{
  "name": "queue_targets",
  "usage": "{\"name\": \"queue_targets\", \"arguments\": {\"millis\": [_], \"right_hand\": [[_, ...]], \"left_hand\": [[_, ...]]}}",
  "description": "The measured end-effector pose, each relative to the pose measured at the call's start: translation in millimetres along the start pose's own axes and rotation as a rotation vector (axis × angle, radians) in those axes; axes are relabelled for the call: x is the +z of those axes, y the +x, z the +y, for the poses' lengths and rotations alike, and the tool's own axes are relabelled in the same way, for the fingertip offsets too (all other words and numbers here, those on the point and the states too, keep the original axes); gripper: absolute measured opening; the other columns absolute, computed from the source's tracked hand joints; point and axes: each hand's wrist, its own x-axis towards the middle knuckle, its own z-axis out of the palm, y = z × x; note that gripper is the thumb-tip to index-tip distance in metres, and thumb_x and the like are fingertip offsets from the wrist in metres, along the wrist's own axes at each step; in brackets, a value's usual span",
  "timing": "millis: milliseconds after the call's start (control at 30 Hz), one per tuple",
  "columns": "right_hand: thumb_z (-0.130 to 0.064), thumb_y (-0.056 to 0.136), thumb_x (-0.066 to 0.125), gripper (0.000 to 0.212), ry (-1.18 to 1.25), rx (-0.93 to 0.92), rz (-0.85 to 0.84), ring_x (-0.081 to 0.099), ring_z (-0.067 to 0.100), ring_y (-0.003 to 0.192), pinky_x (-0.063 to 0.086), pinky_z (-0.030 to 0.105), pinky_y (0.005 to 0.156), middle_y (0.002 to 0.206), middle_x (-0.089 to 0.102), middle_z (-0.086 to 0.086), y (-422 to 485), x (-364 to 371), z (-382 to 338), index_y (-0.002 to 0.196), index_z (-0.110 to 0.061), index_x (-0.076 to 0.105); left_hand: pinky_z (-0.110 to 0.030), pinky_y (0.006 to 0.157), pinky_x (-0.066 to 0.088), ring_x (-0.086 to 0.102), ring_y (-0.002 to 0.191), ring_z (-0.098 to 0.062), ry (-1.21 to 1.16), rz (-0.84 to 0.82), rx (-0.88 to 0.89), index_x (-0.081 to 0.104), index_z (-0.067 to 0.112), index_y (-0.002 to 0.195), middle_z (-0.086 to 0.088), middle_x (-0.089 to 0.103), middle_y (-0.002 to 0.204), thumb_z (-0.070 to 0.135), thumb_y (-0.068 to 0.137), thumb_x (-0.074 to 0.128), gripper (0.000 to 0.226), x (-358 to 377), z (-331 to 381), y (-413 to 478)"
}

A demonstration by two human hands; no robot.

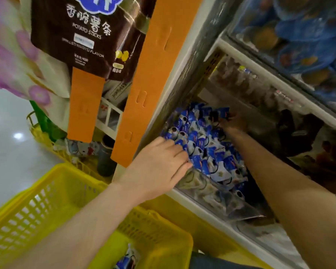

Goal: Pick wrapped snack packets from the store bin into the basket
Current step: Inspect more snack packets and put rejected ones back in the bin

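Reaching with both hands into the clear-fronted store bin [211,193] at centre right, which is heaped with blue-and-white wrapped snack packets [202,144]. My left hand [159,164], mid-frame, lies flat on the near edge of the heap. Its fingers are nearly straight, their tips are among the wrappers, and it has nothing gripped yet. My right hand [234,121] is deeper in, at the shadowed back of the bin. It touches the far packets, but I cannot tell whether its fingers have closed on one.

Judged from this, the step is the grab. It would go best if the left fingers curl under a small cluster rather than skim the slippery film. The wrist should then lift clear of the bin's transparent front lip before swinging down-left. An overfull handful would likely shed packets on the way.

The yellow plastic lattice basket [66,171] sits at lower left, just below the bin. It holds at least a single blue-and-white packet [127,257], seen at the bottom edge; the rest of its floor is hidden by my forearm. A second bin of blue-wrapped goods [299,35] fills the upper right, its contents blurred.
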Motion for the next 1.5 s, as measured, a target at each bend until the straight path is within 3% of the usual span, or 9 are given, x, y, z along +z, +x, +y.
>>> {"name": "queue_targets", "arguments": {"millis": [167, 567, 667, 833, 1000, 1100, 1367, 1433, 1500], "right_hand": [[-0.028, 0.090, 0.059, 0.036, -0.178, -0.105, -0.198, 0.056, 0.029, 0.108, 0.045, 0.034, 0.087, 0.122, 0.058, 0.015, 7, -2, -3, 0.119, -0.007, 0.056], [-0.022, 0.091, 0.056, 0.024, -0.277, -0.189, -0.277, 0.049, 0.015, 0.084, 0.036, 0.025, 0.072, 0.113, 0.060, 0.014, 14, 6, 0, 0.108, -0.005, 0.060], [-0.025, 0.097, 0.046, 0.032, -0.186, -0.206, -0.323, 0.050, 0.011, 0.088, 0.039, 0.005, 0.061, 0.117, 0.060, 0.009, 12, -4, 6, 0.122, -0.009, 0.056], [-0.019, 0.098, 0.040, 0.026, -0.133, -0.153, -0.059, 0.050, 0.018, 0.082, 0.035, 0.028, 0.073, 0.101, 0.060, 0.016, 18, -19, 20, 0.100, -0.006, 0.062], [-0.018, 0.096, 0.046, 0.023, -0.270, -0.038, -0.206, 0.046, 0.014, 0.057, 0.035, 0.023, 0.052, 0.080, 0.055, 0.011, 15, -13, 24, 0.089, -0.004, 0.062], [-0.020, 0.093, 0.051, 0.025, -0.245, -0.005, -0.258, 0.044, 0.012, 0.054, 0.038, 0.020, 0.046, 0.075, 0.055, 0.005, 17, -13, 24, 0.107, -0.005, 0.065], [-0.019, 0.091, 0.057, 0.031, -0.110, -0.081, 0.060, 0.055, 0.028, 0.111, 0.044, 0.037, 0.095, 0.123, 0.057, 0.014, -2, -19, 4, 0.118, -0.004, 0.055], [-0.021, 0.092, 0.055, 0.034, -0.096, -0.136, 0.144, 0.054, 0.028, 0.113, 0.044, 0.037, 0.095, 0.125, 0.057, 0.013, -12, -27, -7, 0.122, -0.005, 0.051], [-0.019, 0.092, 0.055, 0.032, 0.004, -0.213, 0.180, 0.057, 0.023, 0.106, 0.044, 0.022, 0.086, 0.119, 0.060, 0.010, -28, -36, -16, 0.121, -0.006, 0.051]], "left_hand": [[-0.028, 0.075, 0.038, 0.056, 0.072, -0.014, -0.012, 0.034, 0.024, 0.066, 0.018, 0.084, 0.004, 0.064, 0.079, 0.032, 0.097, 0.033, 0.038, 4, -3, -1], [-0.029, 0.074, 0.046, 0.057, 0.072, -0.011, -0.026, 0.080, 0.045, 0.066, 0.021, 0.087, 0.007, 0.065, 0.079, 0.033, 0.097, 0.030, 0.040, 8, -2, 0], [-0.028, 0.075, 0.044, 0.057, 0.072, -0.011, -0.029, 0.089, 0.045, 0.066, 0.021, 0.086, 0.007, 0.065, 0.079, 0.033, 0.097, 0.029, 0.040, 9, -2, 0], [-0.027, 0.076, 0.044, 0.056, 0.072, -0.010, -0.020, 0.092, 0.040, 0.065, 0.022, 0.086, 0.008, 0.063, 0.079, 0.034, 0.098, 0.027, 0.042, 11, -3, -1], [-0.027, 0.076, 0.042, 0.056, 0.071, -0.010, 0.004, 0.113, 0.054, 0.065, 0.022, 0.085, 0.008, 0.063, 0.077, 0.033, 0.096, 0.030, 0.038, 10, -4, -1], [-0.026, 0.075, 0.040, 0.055, 0.070, -0.011, 0.017, 0.117, 0.068, 0.065, 0.021, 0.085, 0.007, 0.063, 0.076, 0.032, 0.095, 0.031, 0.037, 9, -5, -1], [-0.027, 0.075, 0.043, 0.056, 0.070, -0.011, 0.008, 0.040, 0.025, 0.065, 0.021, 0.084, 0.008, 0.063, 0.077, 0.033, 0.096, 0.029, 0.039, 2, 0, -1], [-0.028, 0.077, 0.044, 0.056, 0.073, -0.012, 0.014, 0.010, 0.020, 0.065, 0.021, 0.087, 0.007, 0.064, 0.080, 0.033, 0.096, 0.027, 0.041, 0, 2, -2], [-0.029, 0.085, 0.042, 0.058, 0.082, -0.013, 0.020, -0.028, -0.015, 0.064, 0.021, 0.095, 0.006, 0.065, 0.089, 0.037, 0.097, 0.021, 0.046, -4, 5, -3]]}}
